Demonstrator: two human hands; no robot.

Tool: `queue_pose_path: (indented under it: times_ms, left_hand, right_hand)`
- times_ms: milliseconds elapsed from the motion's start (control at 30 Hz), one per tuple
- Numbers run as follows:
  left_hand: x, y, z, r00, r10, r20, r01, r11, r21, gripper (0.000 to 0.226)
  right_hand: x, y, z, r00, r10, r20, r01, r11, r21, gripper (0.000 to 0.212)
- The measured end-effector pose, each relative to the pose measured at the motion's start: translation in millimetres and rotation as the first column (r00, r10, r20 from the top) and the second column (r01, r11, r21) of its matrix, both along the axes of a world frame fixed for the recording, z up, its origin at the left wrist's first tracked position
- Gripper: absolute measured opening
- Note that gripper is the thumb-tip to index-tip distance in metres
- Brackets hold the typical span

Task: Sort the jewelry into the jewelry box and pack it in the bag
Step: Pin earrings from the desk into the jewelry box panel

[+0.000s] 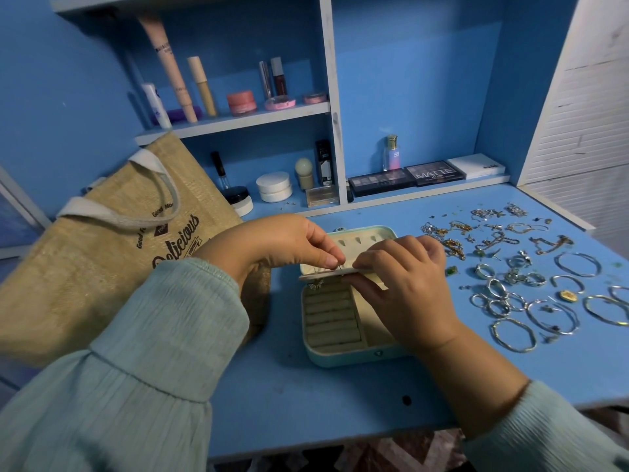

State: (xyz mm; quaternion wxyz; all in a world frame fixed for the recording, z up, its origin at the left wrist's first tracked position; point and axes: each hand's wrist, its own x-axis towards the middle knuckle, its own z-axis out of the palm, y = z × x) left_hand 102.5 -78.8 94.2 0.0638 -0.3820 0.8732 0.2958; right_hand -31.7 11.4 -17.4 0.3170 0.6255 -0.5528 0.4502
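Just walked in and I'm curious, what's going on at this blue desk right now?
A person is sorting jewelry. Both hands work over an open jewelry box: the right hand holds its cream insert panel, and the left hand pinches what looks like a small earring at it. Most of the jewelry lies spread on the desk to the right. A burlap bag waits at left.
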Motion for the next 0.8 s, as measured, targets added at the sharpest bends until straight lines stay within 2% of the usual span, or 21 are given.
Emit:
queue_pose_path:
  times_ms: [233, 800]
  left_hand:
    - [-2.9, 3.6, 4.4, 0.998, -0.051, 0.031, 0.053, 0.997, -0.059, 0.012]
    - [-6.9, 6.7, 3.1, 0.994, -0.073, 0.085, 0.079, 0.994, -0.076, 0.016]
  right_hand:
    - [0.2, -1.0, -1.1, 1.000, -0.012, 0.001, 0.012, 1.000, 0.000, 0.020]
    - [1.8, 0.4, -1.6, 1.000, -0.027, -0.007, 0.027, 1.000, 0.015, 0.023]
